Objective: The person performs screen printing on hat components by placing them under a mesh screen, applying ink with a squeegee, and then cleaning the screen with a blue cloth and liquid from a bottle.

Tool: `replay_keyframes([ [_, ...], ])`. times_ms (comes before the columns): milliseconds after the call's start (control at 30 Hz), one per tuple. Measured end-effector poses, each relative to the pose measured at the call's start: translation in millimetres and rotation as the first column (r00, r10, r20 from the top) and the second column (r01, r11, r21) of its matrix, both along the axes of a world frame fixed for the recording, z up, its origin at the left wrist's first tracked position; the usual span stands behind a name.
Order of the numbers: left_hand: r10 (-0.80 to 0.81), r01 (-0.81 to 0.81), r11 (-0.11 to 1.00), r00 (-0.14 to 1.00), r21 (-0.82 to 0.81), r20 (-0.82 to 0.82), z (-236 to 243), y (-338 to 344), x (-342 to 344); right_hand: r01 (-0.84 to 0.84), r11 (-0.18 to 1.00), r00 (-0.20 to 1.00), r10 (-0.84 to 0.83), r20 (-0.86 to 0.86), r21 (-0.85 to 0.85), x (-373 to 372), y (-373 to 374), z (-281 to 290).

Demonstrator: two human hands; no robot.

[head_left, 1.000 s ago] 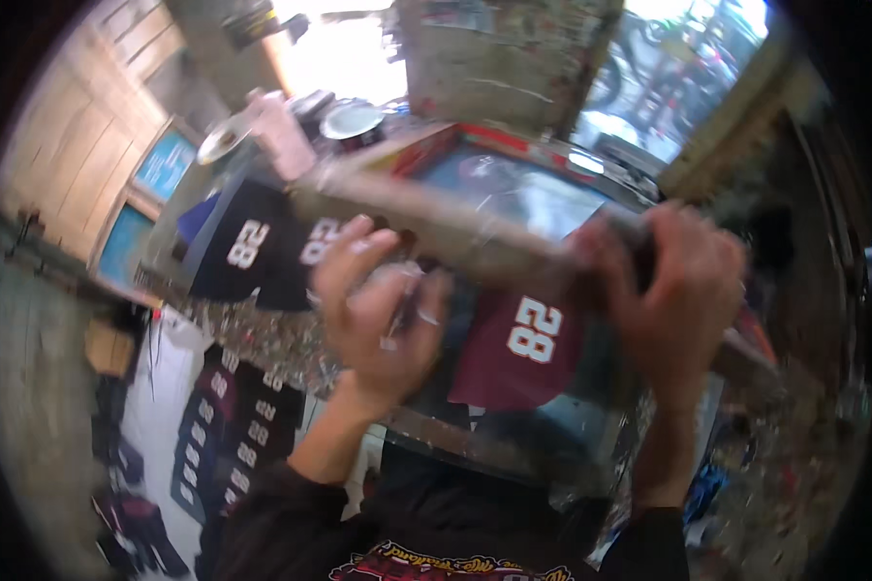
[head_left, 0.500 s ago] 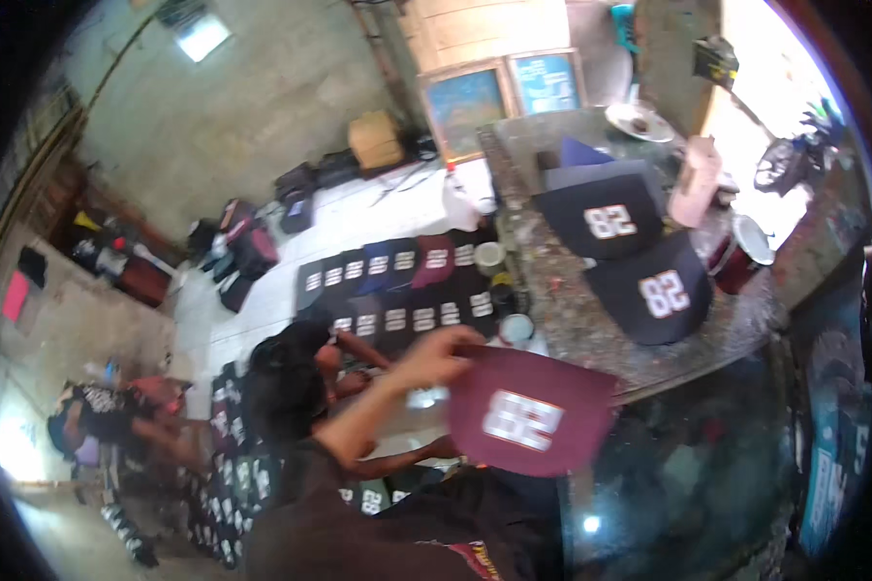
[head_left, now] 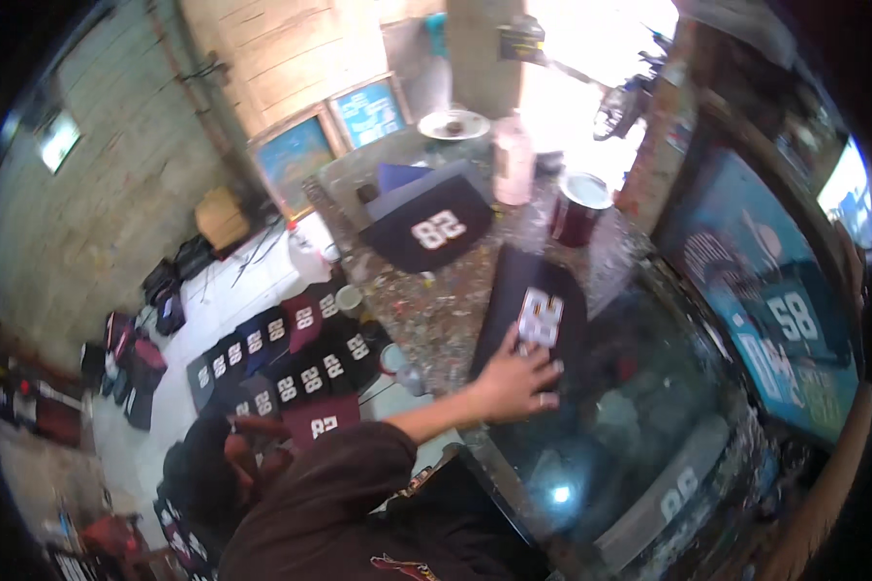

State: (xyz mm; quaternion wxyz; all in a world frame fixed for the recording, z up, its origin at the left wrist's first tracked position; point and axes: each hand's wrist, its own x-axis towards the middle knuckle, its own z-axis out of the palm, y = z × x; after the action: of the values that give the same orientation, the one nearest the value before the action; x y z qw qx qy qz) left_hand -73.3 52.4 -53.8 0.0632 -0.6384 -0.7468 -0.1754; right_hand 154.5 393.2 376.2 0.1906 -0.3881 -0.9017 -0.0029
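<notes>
My left hand (head_left: 518, 380) lies on a dark curved fabric panel (head_left: 513, 286) with a white printed figure. Its fingers are spread over the lower end of the panel, at the border of the worktop (head_left: 397, 315) and a dark glass plate (head_left: 591, 450). At the far right, my right hand (head_left: 849, 257) is on the edge of a tilted printing screen (head_left: 746, 252) with teal mesh; its fingers look closed round the frame, partly lost in the dark rim. Farther back, another dark panel (head_left: 407, 242) lies on grey and blue ones.
A dark red can (head_left: 574, 218), a pink bottle (head_left: 513, 165) and a white plate (head_left: 453, 124) stand along the worktop's far side. A grey printed piece (head_left: 664, 511) lies on the glass. A co-worker (head_left: 199, 474) crouches at left beside rows of printed panels (head_left: 276, 334) on the floor.
My left hand has let go of a maroon panel, and one now lies on the floor by the co-worker. It has moved right onto the dark panel, which has turned. The view has swung right.
</notes>
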Motion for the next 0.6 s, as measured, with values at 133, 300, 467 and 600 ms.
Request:
replay_keyframes([
  [133,-0.23,0.23,0.963,0.973,-0.142,0.018,-17,-21,140,-0.095,0.99,0.995,0.093,0.024,0.104,0,21,-7],
  [300,-0.512,0.521,0.847,0.853,-0.104,0.103,-11,9,156,-0.201,0.95,0.977,0.178,0.117,0.238,-37,27,-16],
  [467,-0.588,0.607,0.79,0.791,-0.093,0.17,17,36,112,-0.223,0.946,0.975,0.214,0.064,0.234,-14,5,-23],
  [600,-0.46,0.484,0.84,0.875,-0.245,0.149,27,24,65,-0.164,0.956,0.985,0.145,0.097,0.242,-22,26,-12],
])
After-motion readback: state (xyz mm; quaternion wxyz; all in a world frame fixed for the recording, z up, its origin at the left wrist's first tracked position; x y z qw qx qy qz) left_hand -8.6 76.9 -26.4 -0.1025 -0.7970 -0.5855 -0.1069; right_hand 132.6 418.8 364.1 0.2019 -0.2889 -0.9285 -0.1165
